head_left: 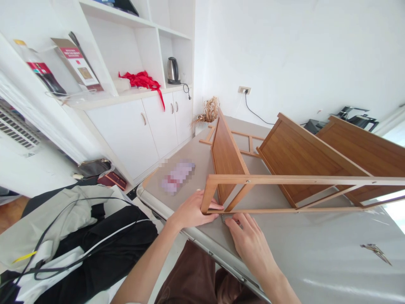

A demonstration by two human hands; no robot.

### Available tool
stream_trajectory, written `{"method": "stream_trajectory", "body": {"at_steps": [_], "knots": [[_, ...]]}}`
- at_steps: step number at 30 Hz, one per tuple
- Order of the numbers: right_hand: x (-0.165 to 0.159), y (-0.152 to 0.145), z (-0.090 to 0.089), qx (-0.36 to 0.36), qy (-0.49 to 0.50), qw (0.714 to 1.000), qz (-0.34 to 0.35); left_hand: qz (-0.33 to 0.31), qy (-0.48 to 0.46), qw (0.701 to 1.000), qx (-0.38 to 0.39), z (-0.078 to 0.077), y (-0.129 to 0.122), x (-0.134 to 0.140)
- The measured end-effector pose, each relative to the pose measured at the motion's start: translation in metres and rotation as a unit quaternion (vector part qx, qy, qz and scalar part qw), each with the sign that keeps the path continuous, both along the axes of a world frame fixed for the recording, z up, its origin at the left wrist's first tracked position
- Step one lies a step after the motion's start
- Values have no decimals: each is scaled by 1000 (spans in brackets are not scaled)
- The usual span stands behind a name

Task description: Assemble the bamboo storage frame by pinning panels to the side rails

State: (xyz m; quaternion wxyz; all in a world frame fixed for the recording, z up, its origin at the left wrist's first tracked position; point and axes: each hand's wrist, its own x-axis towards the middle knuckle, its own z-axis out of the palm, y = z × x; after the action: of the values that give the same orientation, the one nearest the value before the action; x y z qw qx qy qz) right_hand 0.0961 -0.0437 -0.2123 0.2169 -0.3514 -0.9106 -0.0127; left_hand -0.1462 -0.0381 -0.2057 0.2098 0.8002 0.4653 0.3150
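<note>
A wooden shelf unit (pixel 272 180) lies on its side on the grey table, its slim side frame facing me. Three brown panels (pixel 229 158) stand upright from this frame. At the near left corner, my left hand (pixel 193 211) is wrapped around the end of the frame, thumb and fingers on either side of it. Just right of that corner, my right hand (pixel 247 232) is closed in a pinch against the lower rail (pixel 262 210). Something small and thin shows at its fingertips, too little to name.
Several thin metal pieces (pixel 376 252) lie on the grey table (pixel 316 253) at right. A blurred packet (pixel 178 177) is left of the unit. Dried stalks (pixel 210 109) and a black kettle (pixel 360 120) stand behind. Clothes (pixel 104 236) and cables fill the lower left, beside white cabinets (pixel 123 131).
</note>
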Motion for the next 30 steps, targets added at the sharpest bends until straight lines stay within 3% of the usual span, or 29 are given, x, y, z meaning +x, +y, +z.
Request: {"method": "stream_trajectory", "body": {"at_steps": [8, 21, 30], "knots": [[6, 4, -2, -44, 70, 997, -1, 2, 6, 1000, -6, 1, 0, -1], [9, 4, 7, -88, 53, 993, 58, -2, 3, 1000, -4, -1, 1, -1], [6, -1, 6, -80, 63, 994, 31, 0, -1, 1000, -1, -3, 0, -1]]}}
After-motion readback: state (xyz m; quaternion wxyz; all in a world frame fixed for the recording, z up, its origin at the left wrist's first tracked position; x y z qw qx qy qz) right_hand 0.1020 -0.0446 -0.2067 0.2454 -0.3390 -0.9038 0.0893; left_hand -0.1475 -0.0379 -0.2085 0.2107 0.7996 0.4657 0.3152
